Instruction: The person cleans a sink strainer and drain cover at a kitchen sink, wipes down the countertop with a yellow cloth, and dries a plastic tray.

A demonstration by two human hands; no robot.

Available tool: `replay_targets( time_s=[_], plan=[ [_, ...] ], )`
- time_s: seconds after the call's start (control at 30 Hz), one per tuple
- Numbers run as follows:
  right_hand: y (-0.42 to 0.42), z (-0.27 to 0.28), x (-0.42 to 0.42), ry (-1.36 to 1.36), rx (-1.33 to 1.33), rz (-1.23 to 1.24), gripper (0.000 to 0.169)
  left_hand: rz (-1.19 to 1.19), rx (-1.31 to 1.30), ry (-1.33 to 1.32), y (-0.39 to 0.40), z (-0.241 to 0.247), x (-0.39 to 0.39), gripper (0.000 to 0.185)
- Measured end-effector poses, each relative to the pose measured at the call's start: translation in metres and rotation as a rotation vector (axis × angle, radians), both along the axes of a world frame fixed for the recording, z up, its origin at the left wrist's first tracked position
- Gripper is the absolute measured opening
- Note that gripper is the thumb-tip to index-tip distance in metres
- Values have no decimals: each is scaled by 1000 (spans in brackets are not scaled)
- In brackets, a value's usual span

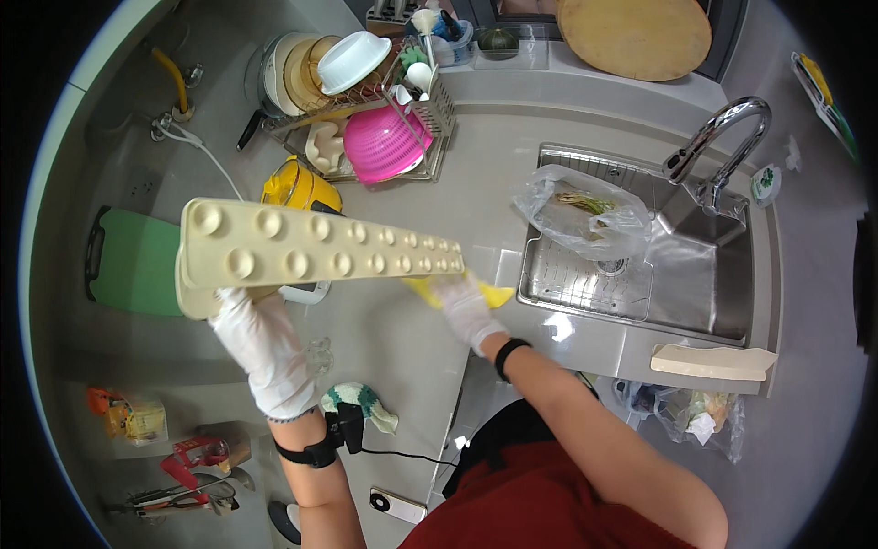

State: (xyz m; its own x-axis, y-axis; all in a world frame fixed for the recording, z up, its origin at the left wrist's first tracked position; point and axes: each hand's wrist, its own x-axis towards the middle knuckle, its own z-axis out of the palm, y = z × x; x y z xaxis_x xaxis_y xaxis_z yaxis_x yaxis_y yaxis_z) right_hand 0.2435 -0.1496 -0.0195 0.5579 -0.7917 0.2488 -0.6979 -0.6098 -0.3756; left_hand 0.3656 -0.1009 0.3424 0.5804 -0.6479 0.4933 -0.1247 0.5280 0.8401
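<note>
My left hand (257,343), in a white glove, is raised and grips a long cream panel (312,239) near its left end. Two rows of round suction cups face up from the panel, and a second cream layer shows under that end. The panel hides the fingers. My right hand (465,310), also in a white glove and blurred, is on a yellow cloth (495,295) at the counter by the sink's left side. Part of the cloth lies behind the panel's far tip.
The steel sink (706,274) holds a rack with a clear plastic bag (583,213) of green stalks. A faucet (727,137) arches over it. A cream strip (713,362) stands at the front edge. The dish rack (439,130), yellow appliance (302,185) and phone (398,506) are leftward.
</note>
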Motion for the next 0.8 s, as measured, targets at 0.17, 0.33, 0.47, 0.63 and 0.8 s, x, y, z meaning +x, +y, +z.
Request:
replay_targets(
  time_s=[0.17, 0.33, 0.47, 0.63, 0.8],
  plan=[
    [22, 25, -77, -165, 72, -353, 56, 14, 51, 55, 29, -9, 18, 40],
    [83, 29, -150, 65, 119, -224, 59, -282, 121, 78, -7, -43, -2, 39],
    [100, 39, -202, 6, 185, -430, 51, -489, 89, 188, -23, -53, -39, 39],
    [82, 43, -254, -979, 332, -714, 39, -577, 175, 140, -37, -65, -109, 33],
    [69, 253, -251, -1191, 145, -461, 41, -559, 332, 59, -38, -86, -174, 24]
  ],
)
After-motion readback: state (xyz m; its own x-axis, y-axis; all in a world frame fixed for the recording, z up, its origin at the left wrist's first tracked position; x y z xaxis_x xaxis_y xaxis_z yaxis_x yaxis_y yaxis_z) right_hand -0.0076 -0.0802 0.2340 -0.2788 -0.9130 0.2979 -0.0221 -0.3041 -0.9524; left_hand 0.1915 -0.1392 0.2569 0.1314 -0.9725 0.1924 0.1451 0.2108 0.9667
